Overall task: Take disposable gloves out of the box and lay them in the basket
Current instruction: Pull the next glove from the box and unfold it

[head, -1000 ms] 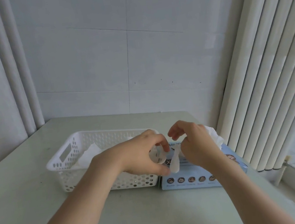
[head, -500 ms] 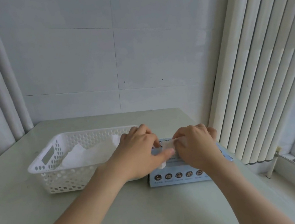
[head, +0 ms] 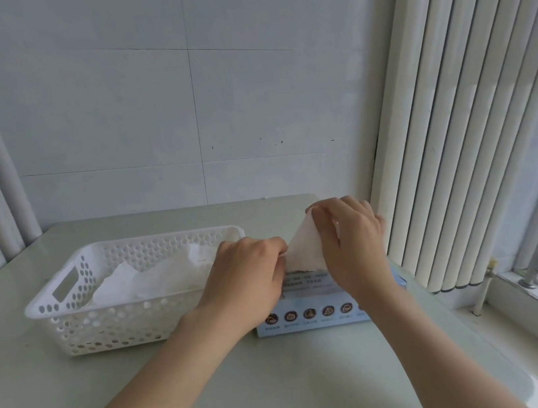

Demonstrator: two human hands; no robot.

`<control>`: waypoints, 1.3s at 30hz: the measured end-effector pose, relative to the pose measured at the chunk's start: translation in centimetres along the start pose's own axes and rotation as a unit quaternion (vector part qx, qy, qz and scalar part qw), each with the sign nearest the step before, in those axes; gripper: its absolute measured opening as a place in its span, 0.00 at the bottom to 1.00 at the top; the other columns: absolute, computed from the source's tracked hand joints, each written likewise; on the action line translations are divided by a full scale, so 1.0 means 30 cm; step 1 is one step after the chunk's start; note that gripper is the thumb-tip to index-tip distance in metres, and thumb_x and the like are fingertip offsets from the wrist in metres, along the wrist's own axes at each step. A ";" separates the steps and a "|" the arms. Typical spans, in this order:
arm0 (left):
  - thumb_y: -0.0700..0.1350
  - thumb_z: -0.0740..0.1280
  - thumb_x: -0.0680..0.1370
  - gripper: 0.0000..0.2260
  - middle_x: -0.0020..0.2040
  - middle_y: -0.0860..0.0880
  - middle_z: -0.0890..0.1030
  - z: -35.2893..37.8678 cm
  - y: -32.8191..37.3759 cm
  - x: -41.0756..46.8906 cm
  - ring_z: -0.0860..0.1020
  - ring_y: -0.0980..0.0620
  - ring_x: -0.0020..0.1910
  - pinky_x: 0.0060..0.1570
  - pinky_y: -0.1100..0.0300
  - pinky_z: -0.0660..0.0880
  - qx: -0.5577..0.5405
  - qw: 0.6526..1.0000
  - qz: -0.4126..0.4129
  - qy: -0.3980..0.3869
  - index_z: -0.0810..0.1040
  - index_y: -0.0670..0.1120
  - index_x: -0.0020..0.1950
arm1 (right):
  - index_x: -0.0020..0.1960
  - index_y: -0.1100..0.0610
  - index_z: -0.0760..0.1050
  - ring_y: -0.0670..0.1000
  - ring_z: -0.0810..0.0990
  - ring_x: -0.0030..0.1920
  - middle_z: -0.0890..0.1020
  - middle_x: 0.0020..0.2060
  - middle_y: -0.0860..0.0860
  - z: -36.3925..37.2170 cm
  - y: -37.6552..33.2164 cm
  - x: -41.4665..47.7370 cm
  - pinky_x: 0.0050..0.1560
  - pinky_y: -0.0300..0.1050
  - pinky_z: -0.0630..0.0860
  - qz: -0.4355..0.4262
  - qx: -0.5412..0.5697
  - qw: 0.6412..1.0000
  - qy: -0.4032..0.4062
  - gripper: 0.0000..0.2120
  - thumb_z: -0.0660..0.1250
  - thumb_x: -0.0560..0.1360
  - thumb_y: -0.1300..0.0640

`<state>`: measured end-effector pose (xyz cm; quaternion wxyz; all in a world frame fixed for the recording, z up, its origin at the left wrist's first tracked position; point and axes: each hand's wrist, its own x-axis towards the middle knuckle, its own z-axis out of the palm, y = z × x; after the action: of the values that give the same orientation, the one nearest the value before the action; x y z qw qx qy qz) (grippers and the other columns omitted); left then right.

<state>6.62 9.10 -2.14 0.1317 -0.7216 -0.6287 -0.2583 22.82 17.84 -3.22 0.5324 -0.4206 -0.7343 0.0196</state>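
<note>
Glove (head: 303, 251): a thin white triangle held between both hands, directly over the box (head: 311, 317).

Right hand (head: 352, 244): fingers (head: 322, 212) curled over the top corner, pinching it. The apex of the sheet sits right at those fingertips.

Left hand (head: 246, 276): fingers (head: 276, 254) curled in against the lower left edge of the sheet and apparently pinching it. The contact itself is partly hidden by the knuckles. Neither hand holds anything else.

The glove's long axis runs from the left fingers up and rightward to the right fingers, steeply tilted. Its bottom edge lies just below both sets of fingers, at the box top. Cannot tell whether that edge is free of the slot or caught in it.

Basket (head: 102, 308): to the left of the fingers, its right end hidden behind the left hand, so whether it touches the box cannot be told. Loose gloves (head: 153, 278) lie inside, heaped toward the end nearest the left fingers. Box and basket both rest on the pale surface (head: 287, 391).

Judgement: the coming move is a lift clear of the box, then a carry leftward. The left hand is nearer the basket and would lead; the right hand has to cross over the box. The sheet is flimsy and likely to droop and cling, so its trailing edge should clear the basket rim before release.
</note>
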 end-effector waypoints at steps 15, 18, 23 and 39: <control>0.46 0.71 0.81 0.03 0.44 0.59 0.85 -0.035 0.034 0.018 0.82 0.63 0.47 0.47 0.64 0.79 -0.305 0.948 -0.065 0.066 0.84 0.53 0.53 | 0.47 0.48 0.84 0.46 0.83 0.43 0.85 0.37 0.43 -0.036 -0.112 -0.007 0.46 0.40 0.77 0.033 0.205 0.978 -0.012 0.06 0.78 0.76 0.47; 0.42 0.68 0.82 0.11 0.35 0.56 0.84 -0.032 0.009 0.022 0.81 0.58 0.36 0.37 0.59 0.78 -0.295 0.942 -0.123 0.101 0.83 0.52 0.42 | 0.57 0.47 0.80 0.47 0.83 0.45 0.84 0.40 0.46 -0.049 -0.099 -0.014 0.46 0.41 0.78 0.019 0.214 0.974 -0.077 0.12 0.76 0.76 0.52; 0.38 0.65 0.81 0.10 0.41 0.50 0.86 -0.045 -0.023 0.032 0.85 0.43 0.45 0.48 0.40 0.82 -0.362 0.908 -0.191 0.087 0.84 0.49 0.47 | 0.65 0.46 0.74 0.47 0.79 0.47 0.82 0.45 0.41 -0.007 -0.062 -0.027 0.61 0.58 0.75 -0.015 0.049 0.990 -0.133 0.18 0.72 0.76 0.54; 0.46 0.61 0.84 0.08 0.48 0.48 0.79 -0.147 -0.097 0.073 0.78 0.49 0.47 0.47 0.54 0.74 -0.527 0.767 -0.332 0.156 0.78 0.45 0.53 | 0.69 0.44 0.74 0.48 0.76 0.59 0.83 0.48 0.41 -0.008 -0.042 -0.034 0.66 0.44 0.58 0.007 -0.117 0.982 -0.148 0.26 0.65 0.73 0.39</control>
<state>3.03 9.18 2.33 -0.2673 -0.3738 -0.5649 -0.6853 22.34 16.29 -3.30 0.3649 -0.4777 -0.7991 -0.0004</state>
